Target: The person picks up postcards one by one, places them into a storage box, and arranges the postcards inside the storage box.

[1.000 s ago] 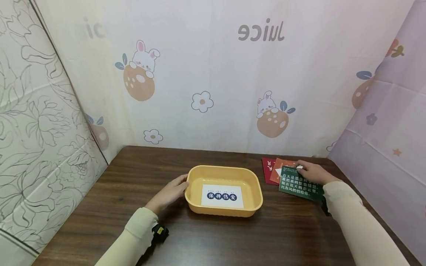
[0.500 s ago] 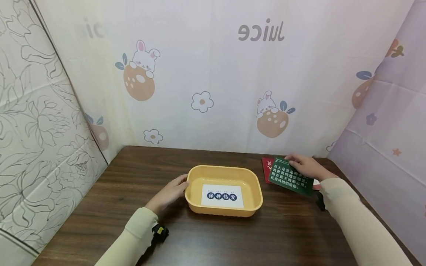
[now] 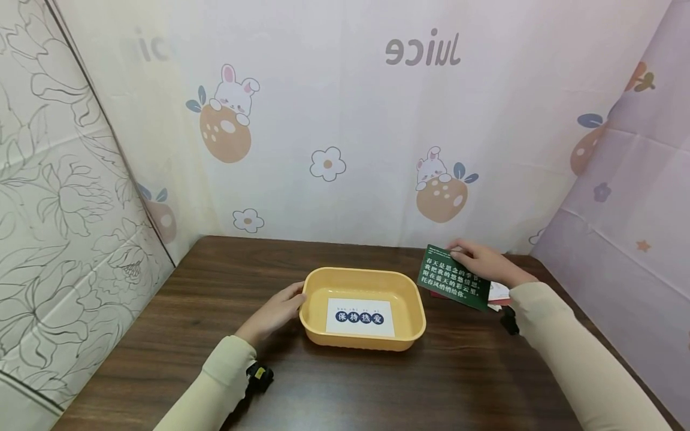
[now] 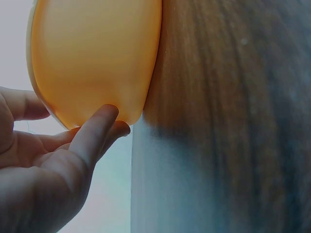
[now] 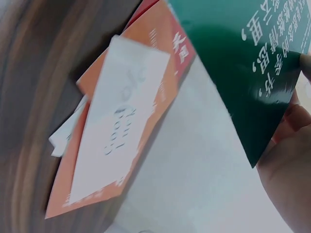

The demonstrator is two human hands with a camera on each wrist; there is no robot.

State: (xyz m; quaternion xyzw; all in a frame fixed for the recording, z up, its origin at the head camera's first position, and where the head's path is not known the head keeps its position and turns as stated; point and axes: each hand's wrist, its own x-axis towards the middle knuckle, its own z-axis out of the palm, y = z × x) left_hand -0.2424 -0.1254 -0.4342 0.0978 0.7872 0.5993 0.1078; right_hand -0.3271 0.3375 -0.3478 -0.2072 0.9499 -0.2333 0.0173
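A yellow plastic basin (image 3: 362,345) stands mid-table with a white card (image 3: 360,329) lying flat in it, printed with blue round characters. My left hand (image 3: 274,315) holds the basin's left end; in the left wrist view its thumb (image 4: 99,128) lies against the outer wall and another finger meets the rim. My right hand (image 3: 487,263) pinches the upper edge of a green card (image 3: 450,276) with white lettering, raised and tilted right of the basin. Below it lie an orange card (image 5: 112,177), a white card (image 5: 121,116) and a dark red card (image 5: 182,51), overlapping.
The dark wooden table (image 3: 178,341) meets a patterned curtain (image 3: 334,120) at the back. More curtain (image 3: 636,227) hangs along the right, and a floral panel (image 3: 70,197) along the left. A black wrist strap (image 3: 260,377) sits on the left wrist.
My right hand has moved left and slightly up with the green card, bringing it nearer the basin and off part of the card pile. The left hand and basin stay in place.
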